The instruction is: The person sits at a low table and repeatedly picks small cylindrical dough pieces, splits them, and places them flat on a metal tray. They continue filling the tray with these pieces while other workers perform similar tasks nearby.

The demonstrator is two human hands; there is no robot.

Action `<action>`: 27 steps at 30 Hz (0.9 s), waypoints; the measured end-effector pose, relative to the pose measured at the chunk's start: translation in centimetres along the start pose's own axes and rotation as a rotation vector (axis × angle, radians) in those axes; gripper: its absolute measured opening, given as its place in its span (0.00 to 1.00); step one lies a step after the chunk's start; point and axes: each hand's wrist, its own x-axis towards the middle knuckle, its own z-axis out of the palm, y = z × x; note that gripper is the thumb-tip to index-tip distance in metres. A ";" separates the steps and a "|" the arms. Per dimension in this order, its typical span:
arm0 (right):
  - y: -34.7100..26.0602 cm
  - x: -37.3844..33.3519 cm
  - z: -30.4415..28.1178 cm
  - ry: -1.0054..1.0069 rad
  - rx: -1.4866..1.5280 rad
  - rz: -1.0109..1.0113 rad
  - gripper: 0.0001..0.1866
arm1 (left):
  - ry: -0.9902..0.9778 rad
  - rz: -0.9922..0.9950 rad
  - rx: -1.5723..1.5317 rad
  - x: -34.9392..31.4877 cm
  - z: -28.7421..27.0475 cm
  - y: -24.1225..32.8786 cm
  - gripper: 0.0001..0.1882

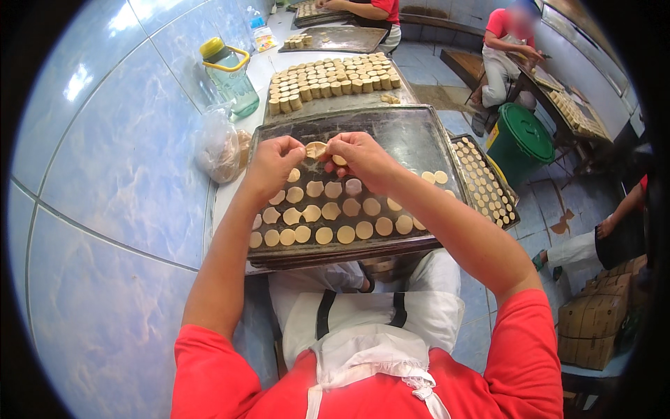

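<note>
Between the fingertips of both hands is a thin pale dough round (316, 149), held above a dark baking tray (408, 129). My left hand (274, 166) pinches its left edge. Thumb and forefinger of my right hand (366, 159) grip the other edge, and a second dough round (340, 160) shows under those fingers. Rows of flat dough rounds (324, 235) lie across the near half of the tray, some with notched or uneven edges. Part of the upper row is hidden behind my right forearm.
Behind the tray, short dough cylinders (328, 78) stand packed together. A green-blue bottle (234, 80) and a plastic bag (218, 143) are at the left. Another filled tray (481, 178) and a green lidded bin (520, 140) are at the right. Other people work farther off.
</note>
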 end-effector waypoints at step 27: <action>-0.3 -0.6 -1.1 0.081 -1.237 -0.351 0.16 | 0.073 0.199 0.494 -0.2 -0.4 -2.2 0.14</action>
